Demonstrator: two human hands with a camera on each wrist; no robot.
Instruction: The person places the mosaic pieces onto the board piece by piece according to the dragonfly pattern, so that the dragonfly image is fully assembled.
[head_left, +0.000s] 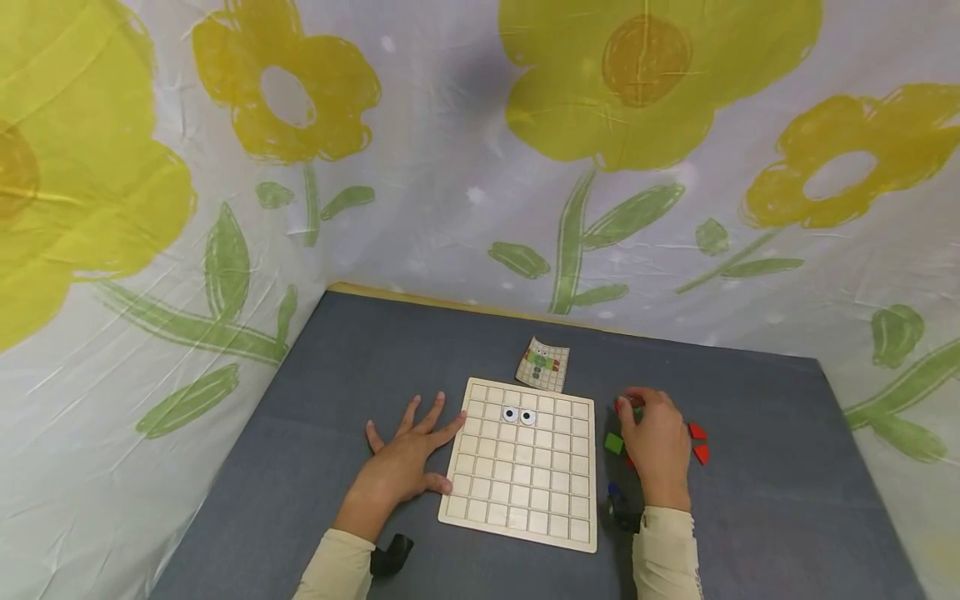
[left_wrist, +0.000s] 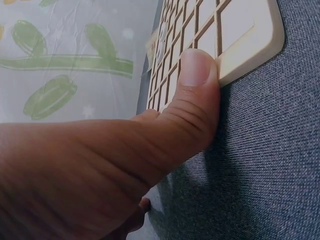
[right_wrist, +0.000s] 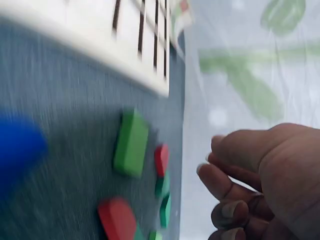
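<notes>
A wooden grid board (head_left: 504,492) lies on the dark table, with two round googly-eye pieces (head_left: 518,415) in its upper squares. My left hand (head_left: 401,467) is spread beside its left edge; the thumb (left_wrist: 196,70) rests on the rim and a fingertip touches the edge higher up. To the right of the board, my right hand (head_left: 657,442) hovers above small coloured pieces. Its fingers are loosely bent, and nothing shows between them in the right wrist view. Below it lie a green block (right_wrist: 132,145), a red piece (right_wrist: 117,219) and other green and red pieces, partly hidden in the head view.
A small card (head_left: 543,367) printed with a coloured grid figure stands slightly curled behind the board. Two red pieces (head_left: 701,453) lie right of my right hand. A blurred blue piece (right_wrist: 19,152) is close to the right wrist camera. Flowered cloth (head_left: 442,167) hangs around the table.
</notes>
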